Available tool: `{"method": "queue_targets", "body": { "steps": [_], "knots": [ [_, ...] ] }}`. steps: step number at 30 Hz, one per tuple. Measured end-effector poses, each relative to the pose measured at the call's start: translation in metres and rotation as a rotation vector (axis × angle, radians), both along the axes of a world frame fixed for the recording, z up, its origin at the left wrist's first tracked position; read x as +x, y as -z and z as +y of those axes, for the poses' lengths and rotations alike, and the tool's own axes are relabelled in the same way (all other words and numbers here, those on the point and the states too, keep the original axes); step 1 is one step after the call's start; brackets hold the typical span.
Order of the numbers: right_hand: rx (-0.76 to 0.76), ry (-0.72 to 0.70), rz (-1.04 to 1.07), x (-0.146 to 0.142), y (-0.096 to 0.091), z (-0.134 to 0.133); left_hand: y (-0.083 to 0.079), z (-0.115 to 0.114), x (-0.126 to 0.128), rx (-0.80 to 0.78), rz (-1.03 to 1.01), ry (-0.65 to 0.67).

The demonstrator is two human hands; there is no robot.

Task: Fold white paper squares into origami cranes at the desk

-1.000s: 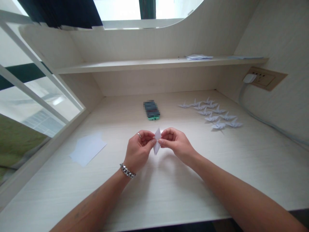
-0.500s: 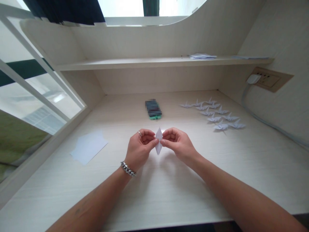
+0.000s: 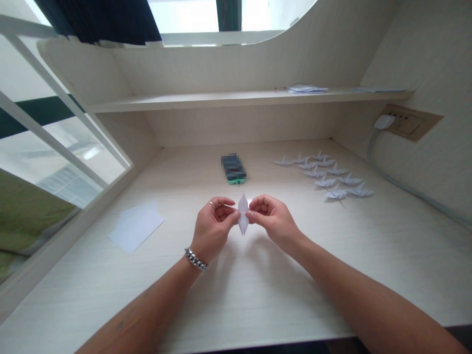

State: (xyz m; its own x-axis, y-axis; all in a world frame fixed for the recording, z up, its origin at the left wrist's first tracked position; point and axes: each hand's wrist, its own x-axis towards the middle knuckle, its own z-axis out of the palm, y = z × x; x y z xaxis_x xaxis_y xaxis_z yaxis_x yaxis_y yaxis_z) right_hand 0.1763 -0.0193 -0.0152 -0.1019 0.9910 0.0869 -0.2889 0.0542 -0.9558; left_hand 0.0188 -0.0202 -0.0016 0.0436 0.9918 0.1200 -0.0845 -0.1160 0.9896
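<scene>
A small folded piece of white paper (image 3: 242, 216), diamond-shaped with points up and down, is held above the pale wooden desk (image 3: 258, 275). My left hand (image 3: 213, 227), with a ring and a metal bracelet, pinches its left side. Its right side is pinched by my right hand (image 3: 272, 219). Both hands are closed on the paper with fingertips nearly meeting at its middle.
Several finished paper cranes (image 3: 326, 172) lie in rows at the back right. A phone (image 3: 233, 168) lies behind my hands. Flat paper sheets (image 3: 135, 227) rest at the left. A shelf (image 3: 239, 97) carries more paper (image 3: 306, 89); a wall socket (image 3: 403, 123) with cable is at the right.
The hands and folded paper stay almost in place; the fingers shifted slightly along the paper's middle. The view moved a little.
</scene>
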Motion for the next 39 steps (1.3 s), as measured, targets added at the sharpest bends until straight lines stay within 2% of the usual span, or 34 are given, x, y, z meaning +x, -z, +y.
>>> {"method": "queue_targets", "body": {
  "steps": [7,12,15,18,21,26,28,31,34,39],
  "knots": [
    [-0.008,0.049,-0.015,0.001,0.0,0.001,0.004,0.003,0.0,0.0,0.013,-0.018],
    [0.17,0.18,-0.249,0.002,0.001,-0.003,0.003,0.002,0.001,0.041,0.053,-0.091],
    [0.257,0.177,-0.365,0.001,0.0,-0.006,0.004,0.001,0.001,0.08,0.078,-0.113],
    [0.276,0.161,-0.416,-0.001,-0.001,-0.009,0.008,0.0,0.001,0.127,0.101,-0.122],
    [0.241,0.14,-0.405,-0.003,-0.001,-0.009,0.013,0.0,0.0,0.184,0.174,-0.114],
    [0.1,0.073,-0.242,-0.003,0.002,-0.005,0.016,-0.001,0.0,0.275,0.302,-0.071],
    [0.086,0.073,-0.256,-0.002,0.004,-0.002,0.016,-0.002,0.0,0.281,0.33,-0.043],
    [0.063,0.06,-0.251,0.001,0.006,0.001,0.015,-0.001,-0.001,0.233,0.315,-0.014],
    [-0.011,0.011,-0.141,0.001,0.006,0.002,0.013,0.003,-0.004,0.157,0.296,-0.029],
    [-0.101,-0.064,-0.053,0.0,0.003,0.002,0.01,0.008,-0.008,0.057,0.195,0.11]
  ]
}}
